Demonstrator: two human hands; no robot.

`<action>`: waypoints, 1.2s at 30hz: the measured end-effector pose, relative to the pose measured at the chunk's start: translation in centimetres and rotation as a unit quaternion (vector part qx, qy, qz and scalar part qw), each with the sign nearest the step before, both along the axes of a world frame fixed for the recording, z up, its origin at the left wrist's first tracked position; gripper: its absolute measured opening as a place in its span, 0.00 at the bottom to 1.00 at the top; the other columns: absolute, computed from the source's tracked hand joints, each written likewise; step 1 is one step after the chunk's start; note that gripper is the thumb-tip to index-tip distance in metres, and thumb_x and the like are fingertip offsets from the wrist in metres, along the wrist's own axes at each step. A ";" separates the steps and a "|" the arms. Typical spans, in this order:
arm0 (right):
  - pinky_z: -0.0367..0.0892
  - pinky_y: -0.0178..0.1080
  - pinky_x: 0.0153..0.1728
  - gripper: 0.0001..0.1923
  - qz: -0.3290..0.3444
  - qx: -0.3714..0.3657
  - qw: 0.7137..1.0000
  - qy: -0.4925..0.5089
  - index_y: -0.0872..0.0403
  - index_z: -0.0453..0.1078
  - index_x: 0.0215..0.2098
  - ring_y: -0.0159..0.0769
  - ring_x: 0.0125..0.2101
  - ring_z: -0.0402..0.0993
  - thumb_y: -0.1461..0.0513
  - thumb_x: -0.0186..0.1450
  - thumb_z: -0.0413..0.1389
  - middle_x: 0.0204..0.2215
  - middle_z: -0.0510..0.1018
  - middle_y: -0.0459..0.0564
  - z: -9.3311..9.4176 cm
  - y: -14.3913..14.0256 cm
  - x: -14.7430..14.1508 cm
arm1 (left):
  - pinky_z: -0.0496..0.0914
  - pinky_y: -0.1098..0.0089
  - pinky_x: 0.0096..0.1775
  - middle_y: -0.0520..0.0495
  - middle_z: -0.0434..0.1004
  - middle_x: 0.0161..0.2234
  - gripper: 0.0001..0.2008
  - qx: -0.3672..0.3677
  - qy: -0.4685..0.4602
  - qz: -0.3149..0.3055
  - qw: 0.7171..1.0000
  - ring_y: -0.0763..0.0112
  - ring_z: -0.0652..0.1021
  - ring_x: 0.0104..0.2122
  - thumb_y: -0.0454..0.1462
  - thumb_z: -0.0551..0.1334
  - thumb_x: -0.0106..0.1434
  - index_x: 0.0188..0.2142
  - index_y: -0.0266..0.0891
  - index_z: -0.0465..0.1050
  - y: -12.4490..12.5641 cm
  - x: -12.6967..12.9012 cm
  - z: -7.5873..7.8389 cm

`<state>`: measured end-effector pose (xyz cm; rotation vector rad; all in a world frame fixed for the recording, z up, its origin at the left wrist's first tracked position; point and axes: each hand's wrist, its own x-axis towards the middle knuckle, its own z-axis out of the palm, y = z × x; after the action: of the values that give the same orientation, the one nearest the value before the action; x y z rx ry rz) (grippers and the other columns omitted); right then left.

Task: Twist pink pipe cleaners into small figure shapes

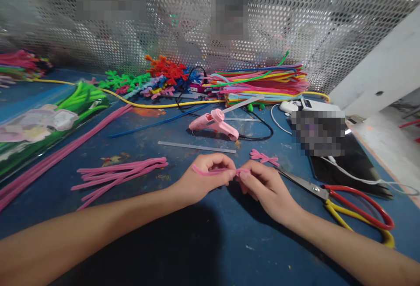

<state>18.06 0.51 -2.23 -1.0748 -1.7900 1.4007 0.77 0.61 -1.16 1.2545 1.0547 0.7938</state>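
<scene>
A pink pipe cleaner (210,172) runs between my two hands above the blue table. My left hand (205,174) pinches it near one end, its tail lying back across the hand. The fingers of my right hand (262,185) are closed on its other end, close to the left fingertips. Left of my hands lies a bunch of cut pink pipe cleaners (121,176). Just beyond my right hand is a small twisted pink pipe-cleaner piece (262,156). Scissors (315,188) with red and yellow handles rest beside my right hand, blades half apart.
A pink glue gun (215,124) with a cord lies ahead, near a clear glue stick (197,147). Colourful pipe cleaners (262,80) are piled by the perforated metal screen (183,28). A bag of green ones (65,111) sits left, a dark tablet-like slab (348,168) right.
</scene>
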 end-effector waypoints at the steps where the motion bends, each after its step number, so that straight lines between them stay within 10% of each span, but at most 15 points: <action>1: 0.51 0.31 0.19 0.16 0.000 -0.013 1.000 0.011 0.55 0.63 0.24 0.24 0.18 0.56 0.54 0.65 0.47 0.18 0.65 0.42 0.0 0.0 0.0 | 0.61 0.77 0.25 0.55 0.66 0.21 0.06 -0.001 -0.002 -0.001 1.000 0.79 0.67 0.22 0.37 0.61 0.53 0.26 0.35 0.68 0.0 0.0 0.0; 9: 0.45 0.29 0.13 0.13 -0.004 -0.237 0.944 0.230 0.54 0.62 0.28 0.21 0.11 0.46 0.53 0.63 0.50 0.14 0.60 0.37 -0.8 0.1 -0.8 | 0.63 0.76 0.25 0.54 0.69 0.21 0.08 -0.028 -0.057 0.004 0.998 0.79 0.68 0.21 0.38 0.63 0.53 0.28 0.34 0.68 0.4 -0.1 -0.4; 22: 0.53 0.30 0.19 0.11 -0.023 -0.015 1.000 -0.004 0.54 0.63 0.24 0.25 0.18 0.58 0.57 0.60 0.53 0.17 0.66 0.42 -0.9 0.3 -0.2 | 0.63 0.77 0.26 0.54 0.69 0.19 0.06 -0.071 -0.005 -0.006 0.997 0.79 0.69 0.21 0.37 0.62 0.53 0.27 0.34 0.71 0.6 0.0 0.5; 36: 0.55 0.29 0.13 0.09 -0.077 -0.044 0.995 0.053 0.54 0.71 0.27 0.24 0.14 0.60 0.56 0.57 0.57 0.16 0.68 0.43 -0.3 0.3 -0.2 | 0.63 0.76 0.25 0.54 0.69 0.20 0.06 -0.085 -0.026 -0.033 0.995 0.79 0.69 0.20 0.37 0.61 0.53 0.27 0.35 0.69 0.8 -0.2 0.5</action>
<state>17.89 0.82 -2.49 -1.1370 -1.5498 1.4249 0.59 1.45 -0.69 1.1131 1.0108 0.6686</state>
